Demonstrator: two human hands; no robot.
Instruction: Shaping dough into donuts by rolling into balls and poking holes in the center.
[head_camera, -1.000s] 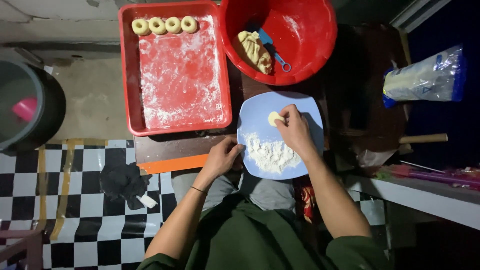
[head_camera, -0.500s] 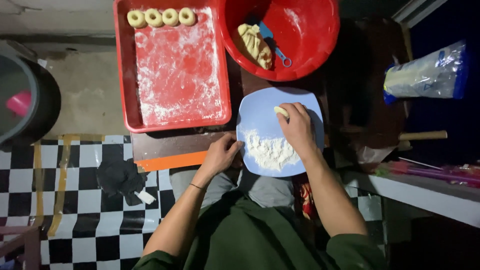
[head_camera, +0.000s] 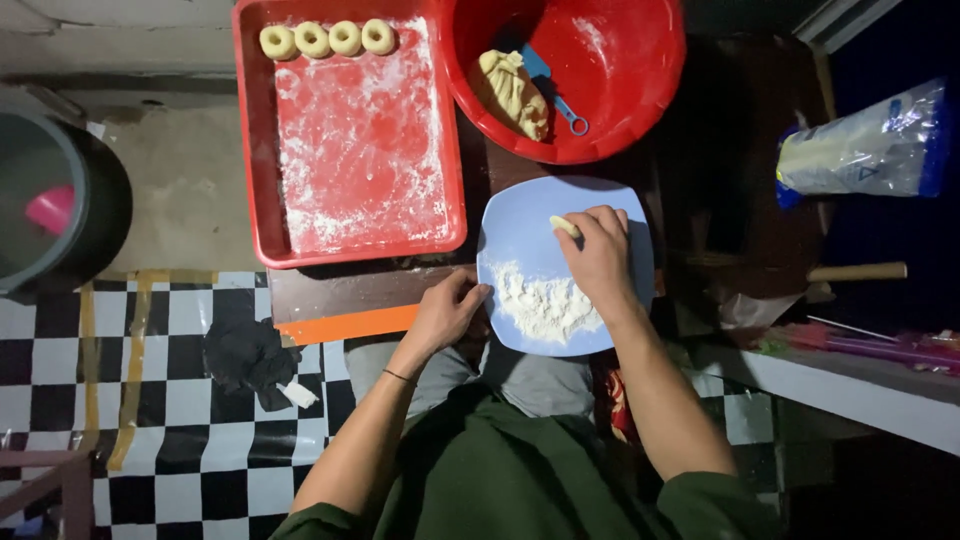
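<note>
A pale blue plate (head_camera: 520, 225) with a heap of white flour (head_camera: 545, 305) rests at the near edge of a dark low table. My right hand (head_camera: 600, 255) lies palm down on the plate, pressing a small piece of yellow dough (head_camera: 563, 226) under its fingers. My left hand (head_camera: 448, 310) grips the plate's left rim. Beyond the plate stands a red bowl (head_camera: 630, 100) holding a lump of dough (head_camera: 512, 92) and a blue scoop (head_camera: 550, 85). A floured red tray (head_camera: 360, 150) at the left carries several dough rings (head_camera: 328, 39) along its far edge.
A plastic bag of flour (head_camera: 860, 150) lies at the right, with a wooden rolling pin (head_camera: 855, 271) below it. A dark bucket (head_camera: 60, 215) with something pink inside stands at the far left. A black cloth (head_camera: 250, 355) lies on the checkered floor.
My right hand has slid a little over the dough piece on the plate. My left hand has stayed on the rim.
</note>
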